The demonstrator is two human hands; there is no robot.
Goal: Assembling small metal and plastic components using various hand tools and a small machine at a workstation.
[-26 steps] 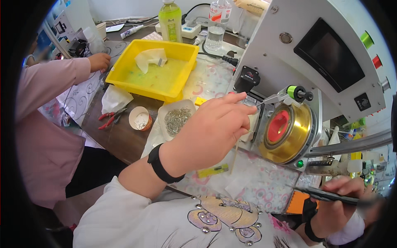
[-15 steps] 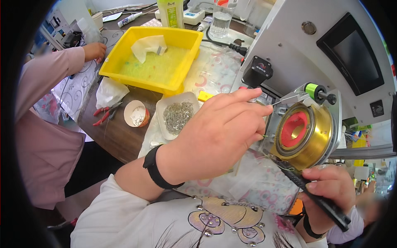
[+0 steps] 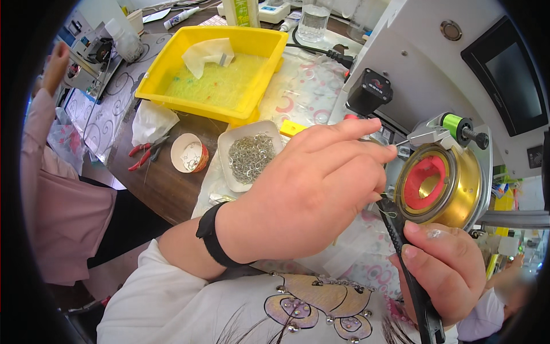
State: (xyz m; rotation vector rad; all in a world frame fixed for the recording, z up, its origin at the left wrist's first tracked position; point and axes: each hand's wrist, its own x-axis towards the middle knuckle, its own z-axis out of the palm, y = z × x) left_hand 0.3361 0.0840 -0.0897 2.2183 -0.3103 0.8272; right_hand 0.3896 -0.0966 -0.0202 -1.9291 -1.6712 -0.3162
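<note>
My left hand (image 3: 321, 183), in a black wristband, reaches across the middle to the machine's front. Its index and middle fingers stretch forward, while thumb and other fingertips close low beside the gold wheel; what they pinch is hidden. In my right hand (image 3: 444, 266) is a long, slim black hand tool (image 3: 400, 243) with a ridged grip, its tip close to my left fingertips. A thin green line (image 3: 391, 214) makes a small loop at that tip. Just beyond sits the gold metal wheel (image 3: 463, 192) with a red ring (image 3: 408, 189) round its centre.
A white dish (image 3: 223, 150) of small metal hooks (image 3: 251, 157) stands left of my hand. Nearby are a paper cup (image 3: 200, 157), red-handled pliers (image 3: 148, 153) and a yellow tray (image 3: 150, 92). The machine carries a green line spool (image 3: 454, 125). A co-worker's pink sleeve (image 3: 43, 123) is at left.
The black tool has swung more upright, its tip rising to my left fingertips. My left hand stays nearly in place as the view shifts. The co-worker's hand has lifted away from the table.
</note>
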